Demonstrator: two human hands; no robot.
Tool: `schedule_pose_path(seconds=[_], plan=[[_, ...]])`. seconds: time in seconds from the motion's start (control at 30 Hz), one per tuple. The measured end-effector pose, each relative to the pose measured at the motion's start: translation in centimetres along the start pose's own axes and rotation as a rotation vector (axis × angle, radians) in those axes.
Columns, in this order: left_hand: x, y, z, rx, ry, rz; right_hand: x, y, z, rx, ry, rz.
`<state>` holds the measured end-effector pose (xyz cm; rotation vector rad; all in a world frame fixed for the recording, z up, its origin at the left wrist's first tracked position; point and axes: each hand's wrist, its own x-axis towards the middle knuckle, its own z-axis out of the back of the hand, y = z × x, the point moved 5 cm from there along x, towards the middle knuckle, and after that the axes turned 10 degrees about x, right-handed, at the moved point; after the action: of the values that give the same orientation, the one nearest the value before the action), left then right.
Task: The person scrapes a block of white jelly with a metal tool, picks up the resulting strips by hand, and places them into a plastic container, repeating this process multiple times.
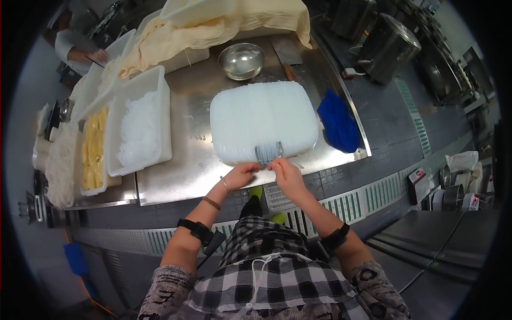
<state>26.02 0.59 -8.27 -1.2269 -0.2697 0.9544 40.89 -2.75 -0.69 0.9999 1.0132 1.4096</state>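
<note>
A big white, jelly-like block (264, 114) with rounded corners lies on the steel table. At its near edge is a small U-shaped metal scraper (269, 154), its two side arms resting against the block. My left hand (244, 173) is closed at the near end of this scraper, fingertips pinched together. Beside it, my right hand (286, 176) is also closed, its thumb and fingers pinching the scraper's near end. The fingertips of both hands almost meet. What exactly lies between them is partly hidden.
Behind the block are a metal bowl (241, 61) and a cleaver (287, 52). A blue cloth or bag (338, 122) lies to the right. On the left stand white tubs, one with clear strips (140, 128), one with yellow pieces (95, 149). A person (80, 50) works at far left.
</note>
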Motion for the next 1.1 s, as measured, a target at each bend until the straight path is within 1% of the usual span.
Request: schedule_pose_path(seconds=[0.03, 0.1, 0.13, 0.17, 0.2, 0.23, 0.27, 0.33, 0.37, 0.4, 0.43, 0.47, 0.5, 0.53, 0.57, 0.6, 0.67, 0.7, 0.77, 0.8, 0.83, 0.87, 0.9, 0.93, 0.97, 1.1], plan=[[-0.2, 0.1, 0.3, 0.007, 0.003, 0.002, -0.5, 0.0, 0.0, -0.002, -0.008, 0.003], [-1.2, 0.1, 0.3, 0.104, 0.183, 0.09, -1.6, -0.5, -0.1, 0.021, -0.023, 0.032], [-1.7, 0.3, 0.5, 0.111, 0.186, 0.092, -2.0, -0.8, -0.2, 0.038, -0.033, 0.058], [-2.4, 0.4, 0.6, 0.076, 0.166, 0.104, -2.3, -1.2, -0.2, 0.044, -0.038, 0.06], [-3.0, 0.5, 0.7, 0.041, 0.146, 0.116, -2.5, -1.3, -0.2, 0.037, -0.052, 0.166], [-3.6, 0.4, 1.0, 0.094, 0.088, 0.101, -2.8, -1.3, -0.1, 0.03, -0.067, 0.272], [-4.1, -0.1, 1.4, 0.102, 0.092, 0.106, -2.9, -2.0, -0.1, 0.039, -0.073, 0.271], [-5.0, -1.1, 2.2, 0.211, 0.094, 0.164, -3.3, -2.7, -0.4, -0.018, -0.021, 0.423], [-5.2, -1.8, 2.7, 0.236, 0.071, 0.152, -3.5, -3.0, -0.4, -0.011, -0.03, 0.423], [-5.3, -2.1, 3.0, 0.245, 0.075, 0.154, -3.8, -3.1, -0.6, -0.041, -0.021, 0.489], [-5.3, -2.4, 3.7, 0.315, 0.023, 0.123, -4.2, -3.2, -0.7, -0.072, -0.012, 0.555], [-5.2, -3.0, 4.2, 0.382, -0.03, 0.091, -4.3, -3.4, -0.7, -0.067, -0.017, 0.555], [-5.0, -3.4, 4.3, 0.387, -0.027, 0.094, -4.4, -3.6, -0.7, -0.08, -0.005, 0.567], [-4.6, -4.5, 4.9, 0.57, -0.156, 0.006, -4.6, -3.7, -0.8, -0.093, 0.006, 0.579], [-4.1, -6.0, 5.2, 0.75, -0.286, -0.086, -4.8, -4.1, -0.8, -0.089, 0.003, 0.577], [-3.4, -7.2, 5.0, 0.752, -0.281, -0.086, -5.1, -4.4, -0.9, -0.098, 0.019, 0.58], [-1.8, -10.8, 3.7, 1.079, -0.335, -0.385, -5.4, -4.7, -0.8, -0.108, 0.034, 0.581], [-0.5, -11.1, 3.5, 1.078, -0.334, -0.386, -5.5, -4.2, -0.4, -0.082, 0.021, 0.586], [2.1, -10.3, 2.4, 1.265, -0.092, -0.299, -5.9, -3.0, 0.4, -0.056, 0.01, 0.583], [3.2, -10.3, 2.4, 1.259, -0.089, -0.301, -6.0, -2.5, 0.9, -0.03, 0.016, 0.533], [4.1, -10.4, 2.3, 1.289, -0.089, -0.353, -6.1, -2.2, 1.5, -0.005, 0.019, 0.484], [4.9, -10.4, 2.2, 1.319, -0.091, -0.406, -6.4, -1.8, 2.0, -0.011, 0.018, 0.48], [5.5, -10.1, 2.3, 1.314, -0.089, -0.411, -6.9, -1.8, 2.7, 0.015, 0.006, 0.42], [6.0, -9.9, 2.2, 1.257, -0.07, -0.468, -7.5, -1.8, 3.4, 0.041, -0.007, 0.36], [6.2, -9.8, 2.1, 1.2, -0.051, -0.524, -8.0, -1.6, 4.0, 0.037, -0.009, 0.356], [7.0, -8.9, 2.1, 1.068, -0.117, -0.583, -9.9, -1.6, 6.6, 0.064, -0.122, 0.26]])
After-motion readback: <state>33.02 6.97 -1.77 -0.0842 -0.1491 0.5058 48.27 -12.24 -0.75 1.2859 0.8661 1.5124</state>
